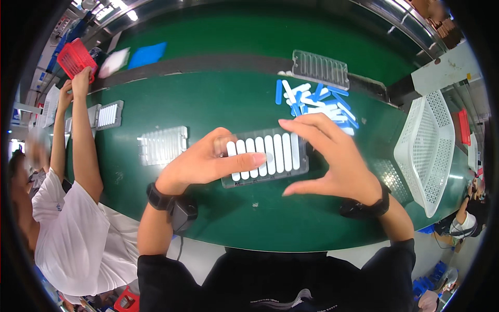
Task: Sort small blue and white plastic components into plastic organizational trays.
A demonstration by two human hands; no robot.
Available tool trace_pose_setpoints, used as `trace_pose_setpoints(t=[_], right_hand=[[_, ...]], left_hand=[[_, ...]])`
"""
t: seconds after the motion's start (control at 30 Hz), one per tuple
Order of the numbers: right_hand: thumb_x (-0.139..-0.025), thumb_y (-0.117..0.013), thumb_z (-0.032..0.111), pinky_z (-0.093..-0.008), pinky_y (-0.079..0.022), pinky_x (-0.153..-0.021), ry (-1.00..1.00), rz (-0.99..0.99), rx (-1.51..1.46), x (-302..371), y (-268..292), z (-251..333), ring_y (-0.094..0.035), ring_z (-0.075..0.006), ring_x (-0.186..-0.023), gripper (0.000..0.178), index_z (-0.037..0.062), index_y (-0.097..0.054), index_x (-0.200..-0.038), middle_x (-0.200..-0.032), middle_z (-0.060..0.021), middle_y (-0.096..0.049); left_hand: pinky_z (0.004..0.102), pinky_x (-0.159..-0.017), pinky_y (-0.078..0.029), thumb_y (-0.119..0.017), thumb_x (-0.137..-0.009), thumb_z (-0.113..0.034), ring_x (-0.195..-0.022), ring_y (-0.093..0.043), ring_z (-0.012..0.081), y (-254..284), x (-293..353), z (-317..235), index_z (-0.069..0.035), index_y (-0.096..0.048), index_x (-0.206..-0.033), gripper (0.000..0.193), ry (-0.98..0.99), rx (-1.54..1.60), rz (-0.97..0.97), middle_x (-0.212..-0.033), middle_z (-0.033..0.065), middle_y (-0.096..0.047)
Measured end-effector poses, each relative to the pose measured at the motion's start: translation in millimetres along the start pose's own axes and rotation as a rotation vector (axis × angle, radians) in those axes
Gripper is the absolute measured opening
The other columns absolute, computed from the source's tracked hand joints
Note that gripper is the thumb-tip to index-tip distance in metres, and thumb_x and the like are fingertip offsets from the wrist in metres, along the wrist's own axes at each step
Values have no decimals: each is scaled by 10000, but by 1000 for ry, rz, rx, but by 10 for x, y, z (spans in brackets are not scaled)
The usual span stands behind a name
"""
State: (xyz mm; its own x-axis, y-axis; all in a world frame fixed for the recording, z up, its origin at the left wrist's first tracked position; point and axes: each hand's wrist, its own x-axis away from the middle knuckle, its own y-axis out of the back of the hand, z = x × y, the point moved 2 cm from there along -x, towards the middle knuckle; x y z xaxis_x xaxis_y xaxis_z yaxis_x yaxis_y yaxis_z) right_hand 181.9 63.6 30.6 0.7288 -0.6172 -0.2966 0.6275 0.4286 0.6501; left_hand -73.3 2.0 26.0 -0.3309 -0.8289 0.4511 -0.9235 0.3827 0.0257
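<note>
My left hand (208,158) grips a clear plastic tray (304,162) from its left end, the thumb lying across the top. Several white strips (280,153) stand side by side in the tray's slots. On the tray's right side my right hand (335,158) is spread wide, thumb and fingers apart, with nothing in it. Its fingertips are close to the tray's far right corner; whether they touch it I cannot tell. Beyond that hand lies a loose pile of blue and white strips (317,101).
Another clear slotted tray (165,145) lies left on the green table (234,223); one more (320,69) rests behind the pile. A white perforated basket (426,151) stands at right. At left, a co-worker's hands hold a red basket (77,58), near a filled tray (109,115).
</note>
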Motion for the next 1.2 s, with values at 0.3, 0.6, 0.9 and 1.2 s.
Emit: trace_pose_setpoints(t=[0.3,0.6,0.9,1.2], right_hand=[[-636,-969,290,-348,-522,-803,79,-49,-75,-421,-53,-101,-604,-214,-835,721,81,-697,-1270,-1098,-67,-700],[-680,-910,493,-453,-540,-905,28,-76,265,-1319,-758,-238,-637,-318,-1021,709,31,-714,-1181,-1082,-112,-717],[-565,-963,596,-487,-489,-1010,-9,51,306,-2111,-1780,156,-578,-334,-1165,850,91,-703,-1198,-1199,-122,-626],[-852,-806,384,-417,-575,-841,68,32,-18,-1578,-730,-1,-746,-304,-908,468,26,-739,-1146,-975,-145,-767]], left_hand=[[241,-509,-290,-736,-1022,-298,-530,-353,15,389,376,241,-7,-677,-913,317,-179,148,-151,-612,-82,-482],[359,-503,-292,-957,-708,-438,-482,-311,182,547,1026,599,-15,-655,-1371,842,-79,-980,-826,-546,35,-327],[381,-518,-508,-853,-763,-616,-498,-627,296,-536,800,593,-18,-631,-1391,895,-369,-1049,-594,-588,81,-601],[372,-487,-515,-774,-880,-564,-481,-638,305,-1253,203,324,68,-563,-1350,816,-568,-1063,-232,-569,102,-603]])
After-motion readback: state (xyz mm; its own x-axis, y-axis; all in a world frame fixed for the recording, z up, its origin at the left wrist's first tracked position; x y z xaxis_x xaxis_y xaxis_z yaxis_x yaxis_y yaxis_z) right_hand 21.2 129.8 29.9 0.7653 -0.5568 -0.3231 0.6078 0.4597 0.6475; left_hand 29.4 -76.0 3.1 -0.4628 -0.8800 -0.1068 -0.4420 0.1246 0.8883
